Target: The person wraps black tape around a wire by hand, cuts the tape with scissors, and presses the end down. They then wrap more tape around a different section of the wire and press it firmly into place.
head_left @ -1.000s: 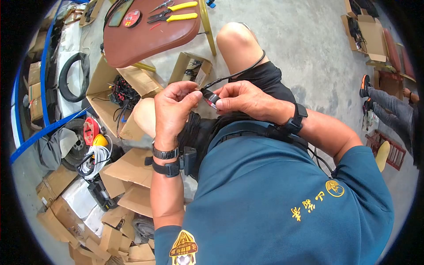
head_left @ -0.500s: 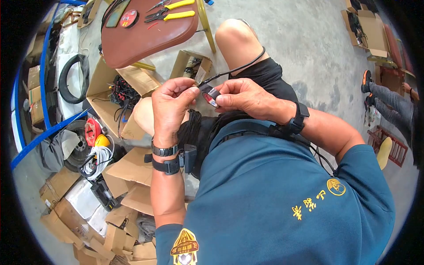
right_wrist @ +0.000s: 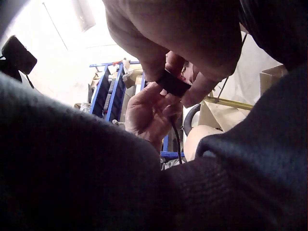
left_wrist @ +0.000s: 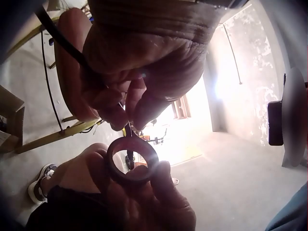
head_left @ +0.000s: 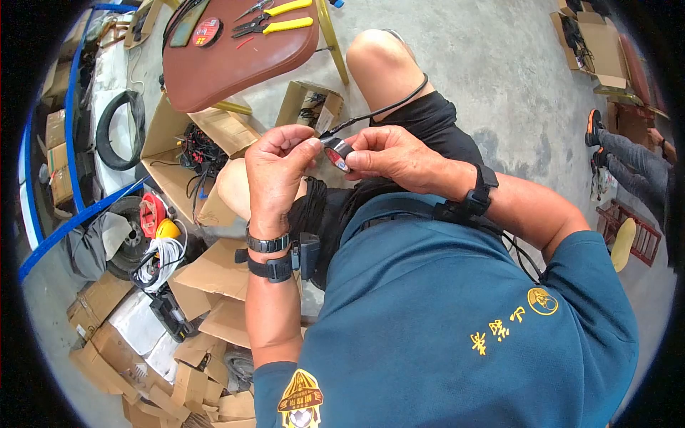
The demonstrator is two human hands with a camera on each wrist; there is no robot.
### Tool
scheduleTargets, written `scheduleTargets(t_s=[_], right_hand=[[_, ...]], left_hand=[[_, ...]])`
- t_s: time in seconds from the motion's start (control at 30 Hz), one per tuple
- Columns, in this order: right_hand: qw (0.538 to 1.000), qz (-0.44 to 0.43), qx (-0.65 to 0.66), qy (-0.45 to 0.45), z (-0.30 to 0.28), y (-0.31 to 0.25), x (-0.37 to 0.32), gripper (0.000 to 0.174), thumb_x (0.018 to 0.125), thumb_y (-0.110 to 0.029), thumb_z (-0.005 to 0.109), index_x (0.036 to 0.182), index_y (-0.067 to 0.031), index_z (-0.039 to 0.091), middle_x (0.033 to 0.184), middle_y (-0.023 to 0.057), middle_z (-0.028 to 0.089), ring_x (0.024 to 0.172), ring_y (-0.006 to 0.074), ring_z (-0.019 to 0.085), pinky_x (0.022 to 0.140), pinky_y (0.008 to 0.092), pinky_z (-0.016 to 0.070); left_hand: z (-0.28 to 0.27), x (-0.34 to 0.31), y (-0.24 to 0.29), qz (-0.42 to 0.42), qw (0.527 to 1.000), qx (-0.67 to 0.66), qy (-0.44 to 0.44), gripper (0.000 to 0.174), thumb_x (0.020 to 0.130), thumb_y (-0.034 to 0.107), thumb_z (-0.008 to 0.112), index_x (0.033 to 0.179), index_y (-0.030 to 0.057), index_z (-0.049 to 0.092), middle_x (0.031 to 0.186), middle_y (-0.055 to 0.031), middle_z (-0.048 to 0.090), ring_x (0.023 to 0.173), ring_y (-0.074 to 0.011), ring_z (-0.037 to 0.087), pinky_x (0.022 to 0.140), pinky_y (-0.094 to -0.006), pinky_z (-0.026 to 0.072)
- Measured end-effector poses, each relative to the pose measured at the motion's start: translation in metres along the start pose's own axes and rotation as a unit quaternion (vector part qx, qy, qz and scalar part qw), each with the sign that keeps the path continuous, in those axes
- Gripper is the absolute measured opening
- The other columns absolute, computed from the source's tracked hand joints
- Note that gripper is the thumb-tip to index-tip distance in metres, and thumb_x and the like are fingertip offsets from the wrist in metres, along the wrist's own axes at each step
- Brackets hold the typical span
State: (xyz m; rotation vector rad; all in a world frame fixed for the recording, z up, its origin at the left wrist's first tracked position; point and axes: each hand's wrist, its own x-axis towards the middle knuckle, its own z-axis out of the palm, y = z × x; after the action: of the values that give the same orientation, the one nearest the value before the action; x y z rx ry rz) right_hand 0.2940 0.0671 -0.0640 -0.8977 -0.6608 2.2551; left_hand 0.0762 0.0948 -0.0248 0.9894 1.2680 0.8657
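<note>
In the head view, the right hand [head_left: 392,153] holds a roll of black electrical tape [head_left: 339,153] by its rim, between thumb and fingers. Close beside it, the left hand [head_left: 275,167] pinches a black cable [head_left: 378,110] that runs over the thigh. A narrow strip stretches from the tape roll [left_wrist: 132,161] up to the left fingertips in the left wrist view. The right wrist view shows the roll edge-on, with the left hand [right_wrist: 149,113] beyond it and the cable hanging below. The fingers hide the cable's gripped part.
A brown seat [head_left: 235,78] carries yellow-handled pliers [head_left: 289,26], a red-labelled tape roll [head_left: 207,32] and a phone-like slab [head_left: 190,23]. Open cardboard boxes [head_left: 214,267] and a black tyre [head_left: 107,132] stand at the left. Another person's legs [head_left: 631,164] show at the right.
The tape roll has turned in the right fingers, so its red-labelled face shows more. Both hands stay close together, and the head view has shifted slightly.
</note>
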Motion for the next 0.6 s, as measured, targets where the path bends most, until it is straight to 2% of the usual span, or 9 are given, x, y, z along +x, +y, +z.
scheduleTargets(t_s=[0.43,0.47,0.53,0.6], right_hand=[[1.000,0.000,0.005,-0.002,-0.0003,0.0038,0.0003,0.018,0.097,-0.019,0.071,0.104,-0.0022,0.066,0.108,0.0050,0.068,0.096,0.0131,0.067,0.092,0.0309,0.0568],[1.000,0.001,0.009,-0.001,0.0002,0.0039,0.0003,0.019,0.097,-0.019,0.071,0.104,-0.0021,0.066,0.108,0.0050,0.068,0.096,0.0130,0.067,0.092,0.0310,0.0568],[1.000,-0.014,0.016,0.007,0.0029,0.0061,0.0010,0.022,0.095,-0.021,0.074,0.102,-0.0017,0.067,0.100,0.0049,0.069,0.091,0.0125,0.066,0.086,0.0297,0.0562],[0.999,-0.019,0.021,0.015,0.0043,0.0063,0.0014,0.024,0.093,-0.022,0.076,0.102,-0.0010,0.068,0.096,0.0051,0.070,0.088,0.0122,0.066,0.083,0.0289,0.0557]], left_hand=[[0.0015,0.0010,0.0031,-0.005,1.000,0.017,0.006,0.015,0.086,0.004,0.078,0.100,0.0011,0.072,0.077,-0.0009,0.070,0.060,-0.0059,0.059,0.052,-0.0175,0.0407],[0.0008,0.0010,0.0029,-0.009,1.000,0.020,0.007,0.014,0.086,0.003,0.078,0.099,0.0005,0.072,0.079,-0.0016,0.070,0.062,-0.0064,0.059,0.054,-0.0188,0.0433],[0.0004,0.0015,0.0025,-0.018,0.999,0.026,0.010,0.012,0.086,0.002,0.077,0.097,-0.0005,0.072,0.081,-0.0030,0.071,0.066,-0.0073,0.060,0.058,-0.0212,0.0484],[0.0016,0.0028,0.0036,-0.017,0.999,0.032,0.014,0.011,0.086,0.001,0.077,0.096,-0.0005,0.072,0.081,-0.0029,0.071,0.065,-0.0072,0.059,0.057,-0.0212,0.0476]])
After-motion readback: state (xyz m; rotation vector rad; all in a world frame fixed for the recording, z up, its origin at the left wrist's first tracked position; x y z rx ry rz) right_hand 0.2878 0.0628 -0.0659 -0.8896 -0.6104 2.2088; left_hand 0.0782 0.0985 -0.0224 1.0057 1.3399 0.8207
